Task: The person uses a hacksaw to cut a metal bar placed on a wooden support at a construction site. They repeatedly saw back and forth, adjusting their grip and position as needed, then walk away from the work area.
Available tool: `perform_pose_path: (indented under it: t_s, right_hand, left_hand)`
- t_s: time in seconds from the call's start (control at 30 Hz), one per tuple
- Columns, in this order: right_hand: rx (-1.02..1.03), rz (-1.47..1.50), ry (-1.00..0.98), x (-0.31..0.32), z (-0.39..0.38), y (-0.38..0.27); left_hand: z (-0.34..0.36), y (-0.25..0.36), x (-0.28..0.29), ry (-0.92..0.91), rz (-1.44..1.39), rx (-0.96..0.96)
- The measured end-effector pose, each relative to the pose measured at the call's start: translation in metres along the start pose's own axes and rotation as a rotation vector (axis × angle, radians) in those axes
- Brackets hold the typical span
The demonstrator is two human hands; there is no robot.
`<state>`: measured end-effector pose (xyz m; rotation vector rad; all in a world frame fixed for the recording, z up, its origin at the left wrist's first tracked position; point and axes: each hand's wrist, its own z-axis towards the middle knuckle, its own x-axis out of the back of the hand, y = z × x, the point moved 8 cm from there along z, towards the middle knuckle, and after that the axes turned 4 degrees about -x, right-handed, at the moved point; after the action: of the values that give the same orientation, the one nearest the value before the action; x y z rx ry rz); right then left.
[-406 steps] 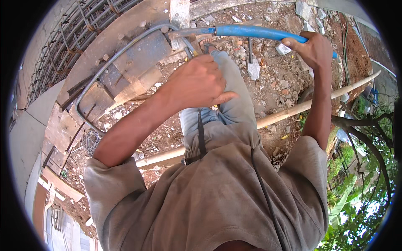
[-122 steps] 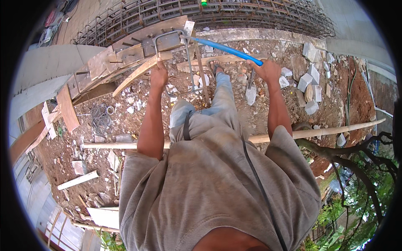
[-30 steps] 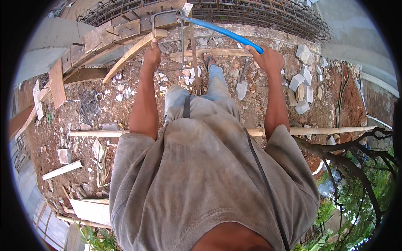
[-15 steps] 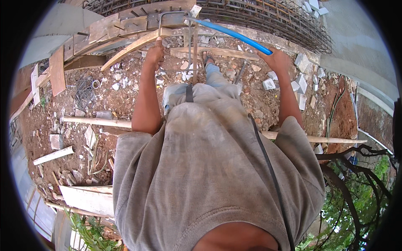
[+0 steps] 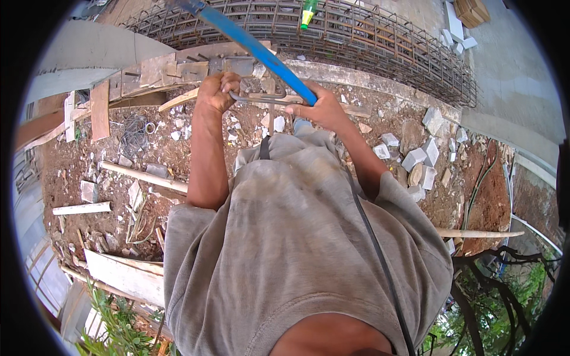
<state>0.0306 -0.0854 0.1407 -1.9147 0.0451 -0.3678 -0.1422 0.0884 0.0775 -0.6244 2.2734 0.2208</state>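
Note:
My left hand (image 5: 218,92) is closed round a grey bent steel rod (image 5: 256,99), whose looped end juts out to the right. My right hand (image 5: 320,108) grips the lower end of a long blue-handled tool (image 5: 255,47). The tool slants up to the left, raised above the rod, and its dark head is cut off by the top edge. Beyond my hands lies wooden formwork (image 5: 193,72) with short dark rods sticking out of it. An upright wooden strip (image 5: 271,115) stands just below the rod.
A long rebar cage (image 5: 380,47) runs across the far side, with a green bottle (image 5: 309,13) on it. Broken white blocks (image 5: 414,158) and rubble cover the soil at right. Coiled wire (image 5: 135,135) and a pole (image 5: 145,176) lie at left. Dark branches (image 5: 493,285) reach in at lower right.
The blue-handled tool has swung up and left as my right hand moved leftward and nearer. My left hand has turned the bent rod, lifting it away from the formwork. My view has shifted slightly.

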Motion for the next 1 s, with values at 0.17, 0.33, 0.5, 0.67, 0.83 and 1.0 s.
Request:
perform_pose_path:
  t_s: [0.17,0.33,0.5,0.67,0.83,1.0]
  right_hand:
    - [-0.053,-0.010,-0.038,0.038,0.014,0.010]
    - [0.022,0.014,-0.057,0.051,0.047,0.007]
    - [0.117,0.055,-0.159,0.047,0.059,-0.019]
    - [0.160,0.020,-0.131,0.035,0.063,-0.043]
    - [0.233,0.013,-0.001,0.021,0.055,-0.082]
    - [0.301,0.038,0.163,-0.004,0.025,-0.141]
  left_hand:
    - [0.013,-0.017,-0.027,0.030,-0.321,-0.092]
    - [0.007,-0.017,-0.026,0.168,-0.075,-0.337]
    - [-0.005,-0.010,-0.028,0.121,0.125,-0.444]
    - [-0.003,0.003,-0.035,0.107,0.193,-0.430]
    - [-0.008,0.026,-0.041,0.101,0.550,-0.418]
    - [-0.030,0.067,-0.053,0.255,1.133,-0.951]
